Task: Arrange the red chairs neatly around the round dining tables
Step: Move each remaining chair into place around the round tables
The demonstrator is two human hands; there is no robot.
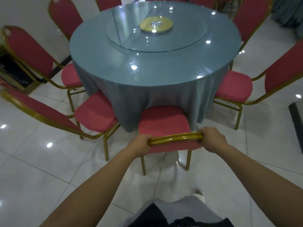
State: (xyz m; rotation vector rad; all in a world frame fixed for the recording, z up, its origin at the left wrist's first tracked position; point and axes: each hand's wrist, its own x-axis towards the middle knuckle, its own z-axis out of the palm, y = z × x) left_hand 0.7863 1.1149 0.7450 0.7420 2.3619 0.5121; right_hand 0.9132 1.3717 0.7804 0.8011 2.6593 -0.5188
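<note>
A red chair (163,122) with a gold metal frame stands right in front of me, its seat front touching the blue cloth of the round table (154,66). My left hand (141,144) grips the left end of the chair's gold top rail. My right hand (212,139) grips the right end of the same rail. Several more red chairs ring the table: one close on the left (95,114), another further left (31,51), and one on the right (234,86).
A glass turntable (155,32) with a gold disc lies on the table's middle. The floor is glossy white tile (49,169). A dark cabinet (14,74) stands at the left wall. A dark edge (296,122) shows at the right. My foot (199,194) is below the chair.
</note>
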